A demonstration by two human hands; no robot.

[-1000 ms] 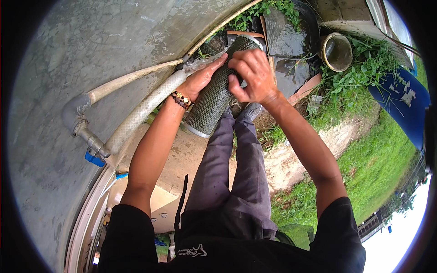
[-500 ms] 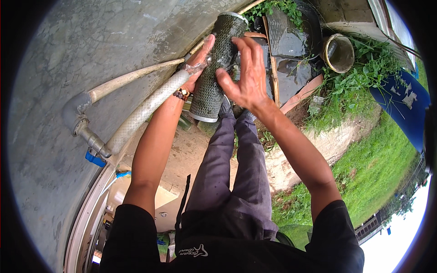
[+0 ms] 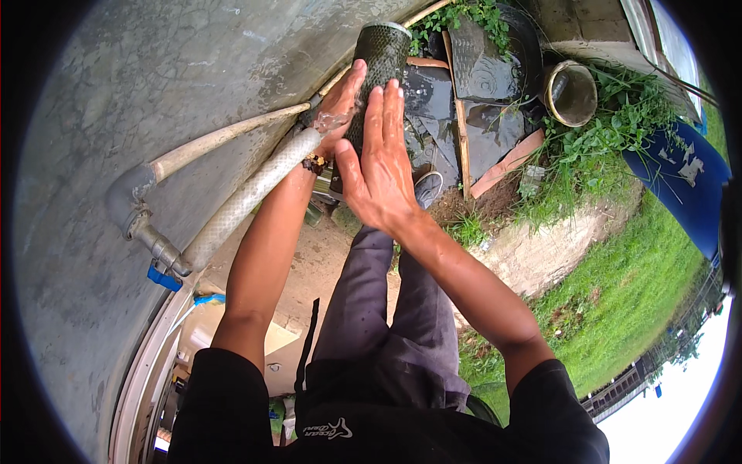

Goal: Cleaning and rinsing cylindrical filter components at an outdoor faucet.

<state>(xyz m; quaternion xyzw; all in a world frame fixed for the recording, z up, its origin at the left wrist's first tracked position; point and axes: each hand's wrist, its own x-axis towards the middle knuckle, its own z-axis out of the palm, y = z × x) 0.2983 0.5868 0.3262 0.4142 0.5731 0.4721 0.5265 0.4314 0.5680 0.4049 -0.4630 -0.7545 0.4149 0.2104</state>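
Note:
A dark, mesh-wrapped cylindrical filter cartridge (image 3: 382, 52) with a pale end ring stands tilted in front of me. My left hand (image 3: 341, 102) supports it along its left side, with the thumb side up and the fingers partly hidden behind it. My right hand (image 3: 380, 166) lies flat over its near side, fingers stretched out and wet, covering much of the mesh. From the whitish braided hose (image 3: 251, 189), water (image 3: 331, 122) runs out beside my left wrist and onto the cartridge. The cartridge's lower end is mostly hidden by my right hand.
The hose joins a grey pipe elbow (image 3: 127, 193) and a valve with a blue handle (image 3: 164, 278) by the concrete wall (image 3: 178, 85). A round bucket (image 3: 570, 93), wet dark slabs (image 3: 433, 93), wooden strips (image 3: 464, 147) and a blue curved object (image 3: 680, 182) lie beyond, beside grass.
My right hand has moved down and left, from bent, spread fingers to lying flat on the cartridge. The cartridge has shifted slightly left, and my right foot shows more.

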